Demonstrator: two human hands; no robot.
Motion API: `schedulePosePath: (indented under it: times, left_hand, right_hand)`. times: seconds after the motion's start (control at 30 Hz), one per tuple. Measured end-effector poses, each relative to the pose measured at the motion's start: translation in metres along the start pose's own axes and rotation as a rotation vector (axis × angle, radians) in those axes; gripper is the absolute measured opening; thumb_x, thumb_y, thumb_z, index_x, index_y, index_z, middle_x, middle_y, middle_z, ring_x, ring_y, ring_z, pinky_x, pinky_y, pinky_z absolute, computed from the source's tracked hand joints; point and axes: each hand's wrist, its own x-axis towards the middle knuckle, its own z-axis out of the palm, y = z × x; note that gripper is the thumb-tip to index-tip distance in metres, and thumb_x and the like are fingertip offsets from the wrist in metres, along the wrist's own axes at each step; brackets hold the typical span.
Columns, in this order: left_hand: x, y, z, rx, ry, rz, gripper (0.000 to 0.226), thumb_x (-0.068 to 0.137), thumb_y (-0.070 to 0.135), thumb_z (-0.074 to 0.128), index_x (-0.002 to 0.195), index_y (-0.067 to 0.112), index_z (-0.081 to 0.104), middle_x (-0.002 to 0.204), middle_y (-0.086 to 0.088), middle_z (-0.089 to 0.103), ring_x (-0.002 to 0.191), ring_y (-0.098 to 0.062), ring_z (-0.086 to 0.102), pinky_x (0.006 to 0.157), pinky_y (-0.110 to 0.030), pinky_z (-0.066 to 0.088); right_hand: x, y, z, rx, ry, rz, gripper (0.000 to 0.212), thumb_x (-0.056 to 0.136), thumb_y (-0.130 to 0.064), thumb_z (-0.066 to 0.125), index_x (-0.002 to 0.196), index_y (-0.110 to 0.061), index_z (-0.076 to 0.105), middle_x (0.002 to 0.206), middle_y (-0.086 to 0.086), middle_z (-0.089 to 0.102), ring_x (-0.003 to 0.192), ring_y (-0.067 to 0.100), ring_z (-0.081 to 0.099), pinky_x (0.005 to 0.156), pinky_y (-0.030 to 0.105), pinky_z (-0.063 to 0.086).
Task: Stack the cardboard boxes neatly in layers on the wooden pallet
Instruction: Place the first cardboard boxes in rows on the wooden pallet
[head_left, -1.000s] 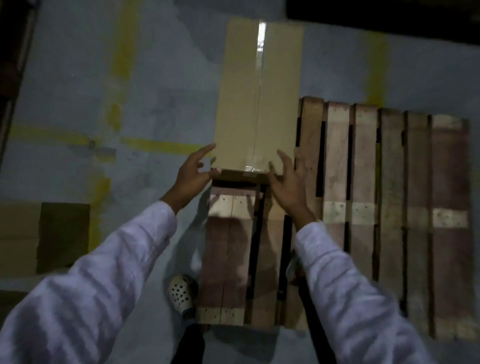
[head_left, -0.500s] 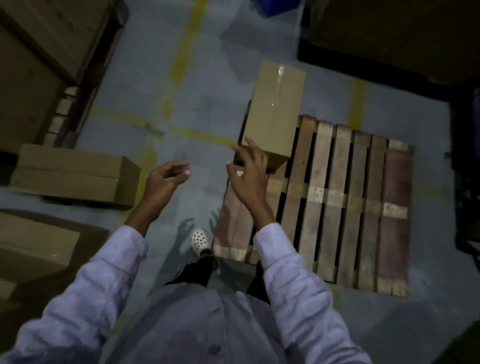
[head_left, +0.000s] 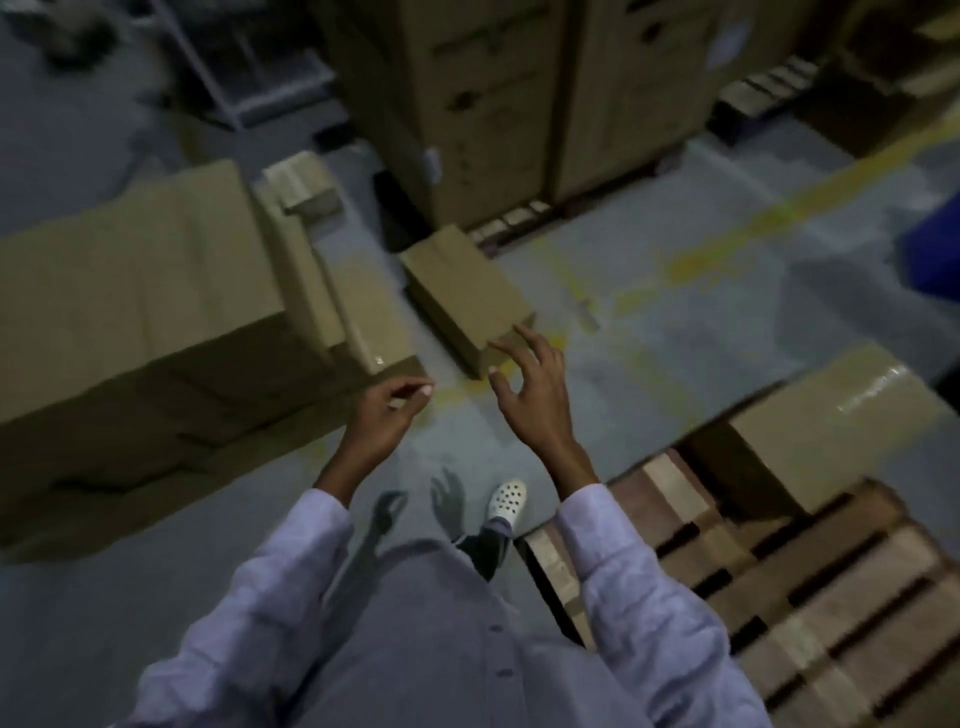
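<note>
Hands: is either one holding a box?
No: the left hand and right hand hang empty over the floor, fingers loose.

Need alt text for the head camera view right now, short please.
The left hand and right hand are empty above the grey floor. One cardboard box sits on the wooden pallet at right; another box lies on the floor ahead, stacked boxes at left.

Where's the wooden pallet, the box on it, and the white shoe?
brown wooden slatted pallet (head_left: 841, 623): head view, a top board.
taped brown cardboard box on the pallet (head_left: 841, 410): head view, top face.
white holed shoe (head_left: 508, 498): head view, toe.
</note>
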Motion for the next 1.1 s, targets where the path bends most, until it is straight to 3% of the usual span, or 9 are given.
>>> schedulePosePath:
  times: [0.23, 0.5, 0.67, 0.77, 0.87, 0.97, 1.1]
  left_hand:
    - [-0.084, -0.039, -0.141, -0.065, 0.391, -0.152, 0.013, 0.103, 0.02, 0.072, 0.111, 0.015, 0.081, 0.108, 0.001, 0.08, 0.106, -0.015, 0.074, 0.095, -0.029, 0.055]
    - [-0.099, -0.093, -0.243, -0.088, 0.623, -0.211, 0.016, 0.102, 0.016, 0.072, 0.116, 0.019, 0.08, 0.112, 0.009, 0.078, 0.106, 0.001, 0.07, 0.091, -0.014, 0.052]
    - [-0.054, -0.141, -0.318, -0.125, 0.633, -0.248, 0.021, 0.1, 0.022, 0.075, 0.121, 0.025, 0.078, 0.12, 0.009, 0.076, 0.116, -0.005, 0.068, 0.105, -0.035, 0.056]
    - [-0.013, -0.173, -0.358, -0.079, 0.606, -0.274, 0.028, 0.097, 0.034, 0.077, 0.125, 0.036, 0.075, 0.129, 0.011, 0.072, 0.124, -0.009, 0.064, 0.112, -0.047, 0.053]
    - [0.034, -0.196, -0.391, -0.004, 0.561, -0.264, 0.042, 0.095, 0.046, 0.076, 0.135, 0.045, 0.066, 0.142, 0.011, 0.064, 0.134, -0.012, 0.057, 0.114, -0.048, 0.05]
    - [0.079, -0.217, -0.412, 0.153, 0.535, -0.237, 0.055, 0.092, 0.052, 0.072, 0.144, 0.045, 0.058, 0.15, 0.0, 0.057, 0.139, -0.022, 0.052, 0.113, -0.052, 0.05]
    - [0.148, -0.251, -0.438, 0.624, 0.515, -0.196, 0.067, 0.096, 0.048, 0.07, 0.157, 0.041, 0.045, 0.165, -0.006, 0.043, 0.15, -0.034, 0.038, 0.119, -0.06, 0.035]
  right_hand:
    - [0.007, -0.097, 0.088, 0.138, -0.216, -0.146, 0.035, 0.103, -0.034, 0.068, 0.138, -0.037, 0.067, 0.157, -0.005, 0.051, 0.142, 0.022, 0.047, 0.11, 0.032, 0.037]
    - [0.04, -0.162, 0.204, 0.233, -0.33, -0.155, 0.035, 0.104, -0.044, 0.069, 0.138, -0.038, 0.067, 0.152, -0.007, 0.054, 0.142, 0.014, 0.044, 0.113, 0.042, 0.044]
    - [0.102, -0.203, 0.293, 0.222, -0.379, -0.115, 0.037, 0.104, -0.043, 0.069, 0.139, -0.036, 0.068, 0.153, -0.002, 0.055, 0.144, 0.022, 0.044, 0.109, 0.03, 0.032]
    - [0.135, -0.219, 0.342, 0.217, -0.374, -0.101, 0.039, 0.102, -0.047, 0.068, 0.139, -0.036, 0.068, 0.153, -0.002, 0.055, 0.144, 0.023, 0.046, 0.109, 0.032, 0.036]
    - [0.166, -0.228, 0.381, 0.167, -0.388, -0.098, 0.039, 0.102, -0.046, 0.068, 0.14, -0.037, 0.066, 0.156, -0.004, 0.052, 0.145, 0.021, 0.043, 0.11, 0.033, 0.036]
    - [0.196, -0.228, 0.413, 0.111, -0.409, -0.094, 0.038, 0.102, -0.053, 0.066, 0.138, -0.042, 0.065, 0.159, -0.009, 0.049, 0.146, 0.02, 0.04, 0.112, 0.043, 0.039]
    - [0.257, -0.222, 0.457, 0.064, -0.392, -0.118, 0.037, 0.101, -0.06, 0.061, 0.135, -0.047, 0.065, 0.16, -0.012, 0.046, 0.147, 0.021, 0.039, 0.11, 0.051, 0.04]
